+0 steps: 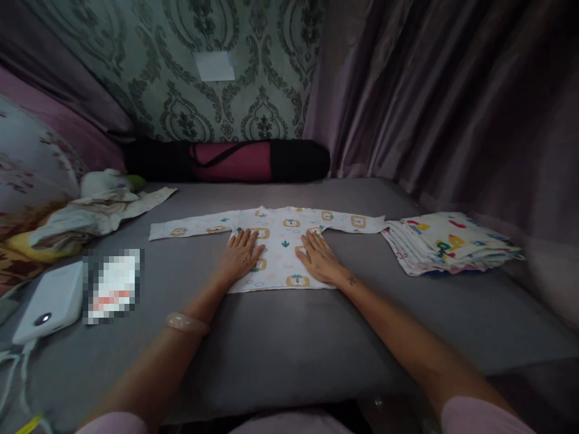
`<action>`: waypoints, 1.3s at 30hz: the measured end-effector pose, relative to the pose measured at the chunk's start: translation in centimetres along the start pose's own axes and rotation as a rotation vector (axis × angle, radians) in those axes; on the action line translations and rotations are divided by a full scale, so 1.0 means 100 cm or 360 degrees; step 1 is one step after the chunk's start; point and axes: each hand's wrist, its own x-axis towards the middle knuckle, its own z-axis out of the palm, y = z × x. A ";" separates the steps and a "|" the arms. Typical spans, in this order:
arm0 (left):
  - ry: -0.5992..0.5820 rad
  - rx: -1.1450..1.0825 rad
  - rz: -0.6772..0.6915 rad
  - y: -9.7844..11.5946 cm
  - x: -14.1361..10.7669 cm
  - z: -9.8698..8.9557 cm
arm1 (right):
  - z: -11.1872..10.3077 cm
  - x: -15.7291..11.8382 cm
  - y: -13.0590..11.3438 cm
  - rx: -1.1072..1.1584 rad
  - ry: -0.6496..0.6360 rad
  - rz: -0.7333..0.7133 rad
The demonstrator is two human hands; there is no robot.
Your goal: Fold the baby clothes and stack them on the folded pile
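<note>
A small white long-sleeved shirt (pixel 284 260) with a print of yellow-brown lion faces and green leaves lies spread flat, its sleeves stretched out to both sides. My left hand (pixel 242 254) rests flat on the left part of its body, fingers extended and pointing away from me. On the right part, my right hand (pixel 317 258) presses flat in the same way, thumb apart from the fingers. Neither hand grips the cloth. The right cuff of the shirt reaches the edge of a stack of folded clothes (pixel 446 241) with a colourful print.
The grey bed surface (pixel 289 349) carries a white power bank (pixel 52 301) with cables and a blurred-out item (pixel 113 286) at left. Crumpled cloth (pixel 99 208) lies behind them. A long black and dark-red bag (pixel 230 161) lines the patterned wall; curtains (pixel 434 108) hang at right.
</note>
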 end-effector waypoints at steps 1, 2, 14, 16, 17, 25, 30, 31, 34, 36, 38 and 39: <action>-0.0006 -0.0003 -0.0004 0.000 0.000 0.001 | 0.001 -0.001 0.001 0.0000 0.0012 -0.0009; -0.0009 -0.0004 -0.0007 -0.001 0.000 0.001 | 0.001 -0.001 0.001 0.0000 0.0028 -0.0009; -0.0042 0.0032 0.0200 0.029 -0.028 -0.019 | -0.015 -0.007 -0.008 0.0058 -0.0020 -0.0067; -0.0101 0.0003 0.0305 0.038 -0.036 -0.018 | -0.020 -0.013 -0.017 0.0051 0.0006 -0.0149; -0.0128 -0.0019 0.0349 0.041 -0.039 -0.016 | -0.021 -0.017 -0.021 0.0058 0.0015 -0.0187; -0.0279 -0.0104 0.0362 0.044 -0.045 -0.006 | -0.017 -0.034 -0.037 0.0121 -0.0148 -0.0335; -0.0330 -0.0071 0.0370 0.040 -0.044 -0.005 | -0.019 -0.037 -0.036 0.0181 -0.0137 -0.0306; -0.0314 -0.0066 0.0372 0.039 -0.043 -0.004 | -0.019 -0.038 -0.036 0.0198 -0.0129 -0.0307; -0.0277 -0.0078 0.0393 0.036 -0.042 0.001 | -0.019 -0.039 -0.035 0.0248 -0.0126 -0.0318; -0.0259 -0.0086 0.0415 0.035 -0.042 0.004 | -0.018 -0.039 -0.034 0.0263 -0.0136 -0.0316; -0.0234 -0.0079 0.0414 0.034 -0.041 0.005 | -0.018 -0.039 -0.034 0.0268 -0.0141 -0.0310; -0.0228 -0.0073 0.0412 0.034 -0.041 0.004 | -0.018 -0.039 -0.034 0.0269 -0.0138 -0.0309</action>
